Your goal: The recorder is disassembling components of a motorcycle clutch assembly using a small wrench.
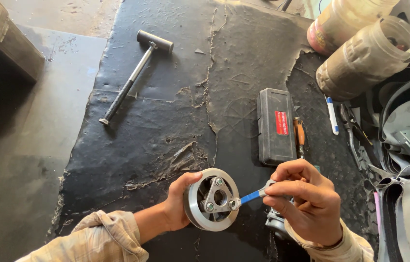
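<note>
While the left hand [176, 206] grips a round metal pulley [212, 199] by its rim above the black mat [176, 87] on the worktop, the right hand's [307, 201] fingers [287, 189] close on a blue-handled wrench [251, 196] set on 1 bolt. A hammer [134, 73] and black case [275, 126] lie well apart.

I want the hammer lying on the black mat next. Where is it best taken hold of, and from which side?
Grasp the hammer on its dark textured handle near the lower-left end, coming from above. It lies flat on the mat, head up and right, with bare mat on both sides, so fingers could likely close round the handle unhindered.
</note>
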